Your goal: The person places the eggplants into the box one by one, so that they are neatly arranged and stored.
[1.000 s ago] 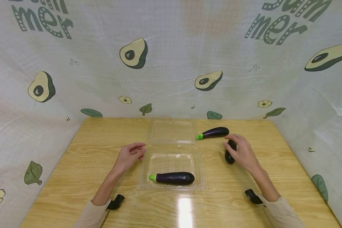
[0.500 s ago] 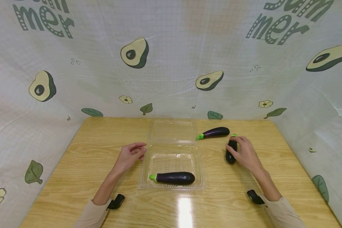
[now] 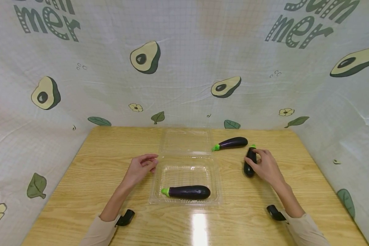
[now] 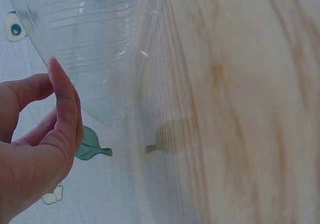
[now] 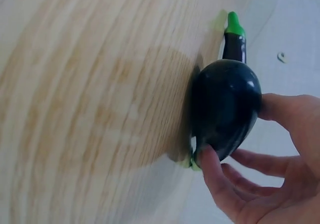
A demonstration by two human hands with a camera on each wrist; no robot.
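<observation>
My right hand grips a dark eggplant with thumb and fingers on its two sides. That eggplant's rounded end points toward me; its green stem is at the far end. In the right wrist view the eggplant's end looks large between thumb and fingers, close over the table. My left hand lies at the left edge of an opened clear plastic clamshell container, loosely bent fingertips right at the rim. Inside the container, near its front, another eggplant lies sideways, stem to the left.
A third eggplant lies on the wooden table behind my right hand, its stem beside the container's lid, which is folded back. A fabric backdrop with avocado prints stands around the table.
My right hand has shifted slightly right and toward me on the eggplant, so its green stem now shows. The left hand, the container and the other eggplants stay put.
</observation>
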